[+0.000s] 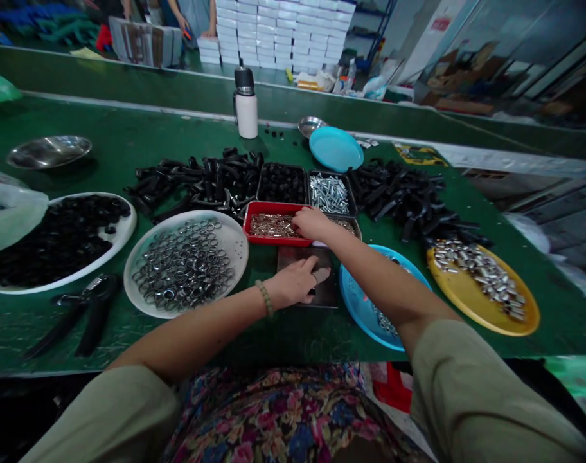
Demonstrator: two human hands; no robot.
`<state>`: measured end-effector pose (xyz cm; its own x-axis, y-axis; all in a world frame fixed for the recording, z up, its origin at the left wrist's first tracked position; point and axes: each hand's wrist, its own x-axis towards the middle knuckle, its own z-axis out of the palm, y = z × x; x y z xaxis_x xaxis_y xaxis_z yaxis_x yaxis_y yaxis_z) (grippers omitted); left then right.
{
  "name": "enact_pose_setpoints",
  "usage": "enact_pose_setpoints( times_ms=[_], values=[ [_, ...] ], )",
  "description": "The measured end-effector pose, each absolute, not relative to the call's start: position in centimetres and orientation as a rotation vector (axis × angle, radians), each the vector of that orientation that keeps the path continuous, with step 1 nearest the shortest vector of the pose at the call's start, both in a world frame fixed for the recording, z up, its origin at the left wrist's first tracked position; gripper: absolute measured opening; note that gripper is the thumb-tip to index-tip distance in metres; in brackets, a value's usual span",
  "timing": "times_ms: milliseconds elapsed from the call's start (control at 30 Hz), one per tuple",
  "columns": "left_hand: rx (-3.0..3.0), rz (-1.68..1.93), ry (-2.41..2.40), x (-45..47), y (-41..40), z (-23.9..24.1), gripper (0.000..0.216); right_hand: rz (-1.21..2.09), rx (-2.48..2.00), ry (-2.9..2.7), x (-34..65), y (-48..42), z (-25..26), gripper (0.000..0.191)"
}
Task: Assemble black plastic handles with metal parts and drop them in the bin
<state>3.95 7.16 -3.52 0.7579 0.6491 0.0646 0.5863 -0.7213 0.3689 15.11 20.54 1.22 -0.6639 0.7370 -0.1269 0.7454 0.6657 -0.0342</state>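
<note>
My left hand (295, 283) rests over a flat dark metal plate (330, 292), its fingers bent together around a small black part (313, 292) that is mostly covered. One finger wears a pale wrap and a ring. Farther forward, my right hand (312, 223) dips its curled fingertips into a red tray (279, 240) of small brass-coloured pins (272, 225). What those fingertips pinch is hidden. Beside my left wrist stands a white plate (129, 283) of metal rings (187, 263). Under my right forearm lies a blue plate (347, 297) with small metal pieces.
Behind the red tray are bins of black caps (282, 183) and silver screws (328, 194), flanked by heaps of black handles (403, 196). A yellow plate (527, 321) holds metal sleeves. Hand pruners (88, 308) lie left. A white bottle (247, 116) stands behind; people are beyond.
</note>
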Motion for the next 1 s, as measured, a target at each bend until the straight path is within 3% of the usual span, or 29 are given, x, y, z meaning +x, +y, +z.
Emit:
enact_pose_setpoints(
  times_ms=[233, 300, 433, 500, 833, 1000],
  values=[
    [2.616, 0.458, 1.152, 2.2, 4.7, -3.7, 0.047, -0.137, 1.398, 2.830, 16.5, 19.5, 1.8, 0.025],
    [2.548, 0.492, 1.236, 2.2, 4.1, -3.9, 0.048, -0.371, 1.511, 2.953, 17.9, 17.9, 2.0, 0.029],
    [2.370, 0.513, 1.344, 2.8, 4.0, -4.5, 0.053, -1.191, 1.675, 2.965, 21.2, 12.7, 0.4, 0.016],
    [2.299, 0.526, 1.372, 3.0, 4.2, -4.8, 0.057, -1.341, 1.773, 2.833, 22.5, 10.4, -0.8, 0.013],
    [2.275, 0.540, 1.360, 2.7, 4.3, -5.0, 0.060, -1.156, 1.784, 2.780, 23.0, 8.5, -2.0, 0.016],
    [2.262, 0.548, 1.360, 2.8, 4.3, -5.0, 0.063, -0.587, 1.642, 2.782, 21.8, 7.9, -1.5, 0.013]
  ],
)
